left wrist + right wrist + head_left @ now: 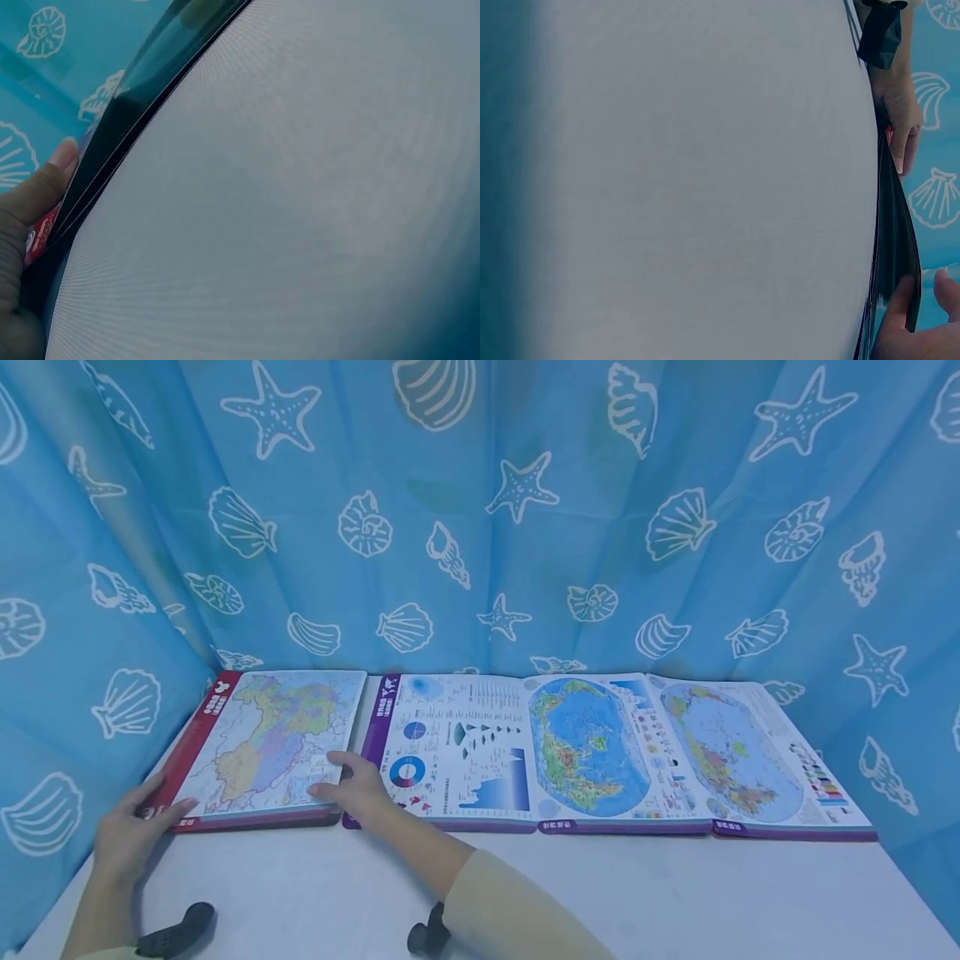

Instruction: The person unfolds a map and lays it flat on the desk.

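A folded map (285,739) with a red band along its left side lies at the left of the white table. My left hand (135,831) grips its near left corner, thumb on the printed face and other fingers along the left edge. At the map's right edge, my right hand (360,789) holds the panel, with fingertips over the print. In the right wrist view the panel's edge (909,247) stands raised between the right hand's finger and thumb. A dark gap shows under the panel (124,124) in the left wrist view.
An unfolded world map (465,752) with purple bands stretches along the table to the right, several panels wide. Behind and at the sides hangs a blue curtain (480,560) with white shells and starfish. The white table (600,893) extends in front. Black straps (176,935) sit at both wrists.
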A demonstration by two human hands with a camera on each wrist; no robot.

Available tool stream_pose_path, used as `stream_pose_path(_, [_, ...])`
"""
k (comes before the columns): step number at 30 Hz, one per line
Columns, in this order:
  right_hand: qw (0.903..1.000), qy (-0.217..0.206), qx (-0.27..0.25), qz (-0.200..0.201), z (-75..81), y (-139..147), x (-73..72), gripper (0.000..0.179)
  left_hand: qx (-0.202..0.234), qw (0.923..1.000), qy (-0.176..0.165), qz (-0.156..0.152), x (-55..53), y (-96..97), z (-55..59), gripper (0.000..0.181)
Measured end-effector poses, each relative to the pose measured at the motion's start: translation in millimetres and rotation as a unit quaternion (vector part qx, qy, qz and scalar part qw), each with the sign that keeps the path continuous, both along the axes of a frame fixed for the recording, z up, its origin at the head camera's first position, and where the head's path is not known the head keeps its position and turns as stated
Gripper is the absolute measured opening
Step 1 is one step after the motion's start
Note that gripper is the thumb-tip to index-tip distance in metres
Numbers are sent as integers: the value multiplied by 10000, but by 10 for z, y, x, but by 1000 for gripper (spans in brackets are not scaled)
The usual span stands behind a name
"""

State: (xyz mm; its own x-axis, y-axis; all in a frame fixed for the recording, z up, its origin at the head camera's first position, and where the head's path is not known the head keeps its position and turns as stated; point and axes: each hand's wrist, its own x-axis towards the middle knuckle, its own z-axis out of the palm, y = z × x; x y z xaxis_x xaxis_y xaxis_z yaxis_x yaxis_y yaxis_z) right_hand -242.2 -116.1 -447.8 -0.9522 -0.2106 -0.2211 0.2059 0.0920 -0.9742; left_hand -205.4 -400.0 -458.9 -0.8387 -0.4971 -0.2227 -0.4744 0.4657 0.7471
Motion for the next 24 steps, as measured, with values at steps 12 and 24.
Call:
stream_pose_path(12, [9960,-373,-777,223,-42,-47,-10,61,565,9967,132,562,62,-84,2,87])
stream_pose_path(24, [9984,-374,-359,-215,7,-82,37,60,1477,9888,18,-212,72,-193,59,75])
